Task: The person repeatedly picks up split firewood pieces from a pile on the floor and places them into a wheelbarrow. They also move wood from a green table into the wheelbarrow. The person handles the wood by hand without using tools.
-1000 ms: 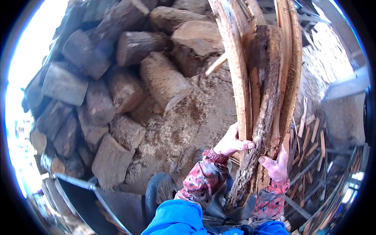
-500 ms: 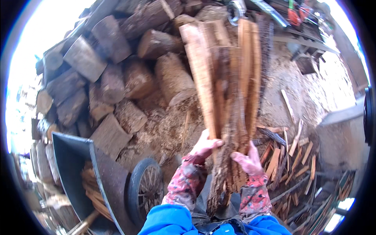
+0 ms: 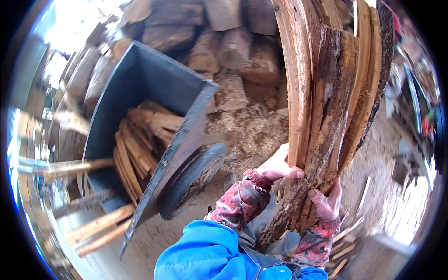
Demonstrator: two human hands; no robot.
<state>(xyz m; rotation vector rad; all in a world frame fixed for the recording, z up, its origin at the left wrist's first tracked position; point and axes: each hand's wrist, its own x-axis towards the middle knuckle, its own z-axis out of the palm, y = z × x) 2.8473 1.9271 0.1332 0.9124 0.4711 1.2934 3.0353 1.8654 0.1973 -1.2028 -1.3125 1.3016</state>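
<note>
A bundle of split firewood (image 3: pixel 333 88), with long pale pieces and rough dark bark, stands nearly upright against my front. My left hand (image 3: pixel 282 167) grips its left side low down, thumb across the wood. My right hand (image 3: pixel 328 201) clasps the right side a little lower, its fingers partly hidden behind the bundle. To the left is a dark metal cart (image 3: pixel 154 70) with a spoked wheel (image 3: pixel 193 179). Inside it lie several split wood pieces (image 3: pixel 135 149).
Round logs (image 3: pixel 233 49) are stacked at the back. Wood chips (image 3: pixel 252 128) cover the ground beside the cart. Two pale boards (image 3: pixel 100 228) stick out near the cart's near left side. Thin wood sticks (image 3: pixel 343 252) lie at the lower right.
My view has swung left, so the cart now sits nearer the middle and its load shows. The firewood bundle, still in both hands, appears farther right and closer.
</note>
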